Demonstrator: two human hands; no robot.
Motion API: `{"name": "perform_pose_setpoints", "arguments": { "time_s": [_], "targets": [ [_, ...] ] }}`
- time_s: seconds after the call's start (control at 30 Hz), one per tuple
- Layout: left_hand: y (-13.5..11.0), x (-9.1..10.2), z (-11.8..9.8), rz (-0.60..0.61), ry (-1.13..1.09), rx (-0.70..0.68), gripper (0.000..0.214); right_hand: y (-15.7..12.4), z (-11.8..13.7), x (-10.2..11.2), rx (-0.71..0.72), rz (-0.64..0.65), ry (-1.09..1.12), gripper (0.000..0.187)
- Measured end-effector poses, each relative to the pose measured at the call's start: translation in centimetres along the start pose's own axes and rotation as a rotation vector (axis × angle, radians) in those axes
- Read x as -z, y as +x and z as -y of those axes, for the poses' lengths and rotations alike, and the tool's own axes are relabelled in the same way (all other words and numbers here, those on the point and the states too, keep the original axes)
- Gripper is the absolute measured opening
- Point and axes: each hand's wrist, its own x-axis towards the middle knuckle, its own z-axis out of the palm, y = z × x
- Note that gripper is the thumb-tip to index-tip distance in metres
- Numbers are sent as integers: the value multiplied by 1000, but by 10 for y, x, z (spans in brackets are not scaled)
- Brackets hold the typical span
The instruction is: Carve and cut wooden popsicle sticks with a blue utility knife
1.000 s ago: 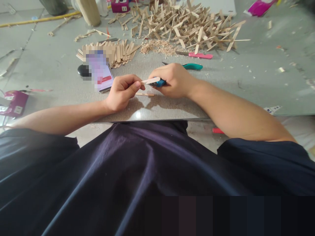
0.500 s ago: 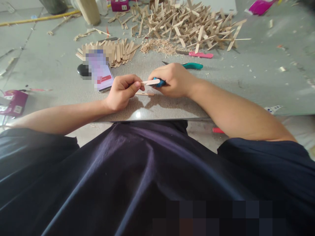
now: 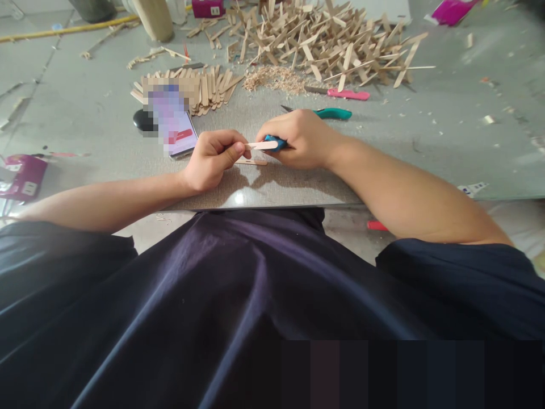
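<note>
Between thumb and fingers, my left hand (image 3: pixel 217 159) pinches a pale wooden craft stick (image 3: pixel 266 145), its rounded end pointing right. My right hand (image 3: pixel 300 139) is wrapped round a blue-handled cutter (image 3: pixel 276 142), most of which the fist hides. The cutter meets the stick close to its rounded end; the stick covers the blade. Under the hands, another craft stick (image 3: pixel 255 163) with a small slot lies on the table. Just beyond my right hand are teal-handled pliers (image 3: pixel 334 113), partly covered by it.
A large heap of craft sticks (image 3: pixel 315 42) is at the back, with wood shavings (image 3: pixel 275 80) before it. A pink-handled knife (image 3: pixel 347 94) lies nearby. Left stand a phone (image 3: pixel 183 133), a black mouse-like object (image 3: pixel 143 120) and a row of sticks (image 3: pixel 213 91).
The craft stick's rounded end has shifted slightly down and right against the blue handle. Both hands keep their grip and nearly the same place.
</note>
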Motion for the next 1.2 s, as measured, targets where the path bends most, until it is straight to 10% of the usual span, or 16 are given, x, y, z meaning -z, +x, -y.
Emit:
{"name": "perform_pose_setpoints", "arguments": {
  "time_s": [1.2],
  "targets": [
    [1,0,2,55,14,-16,60,0,-5,3,76,67,4,20]
  ]
}}
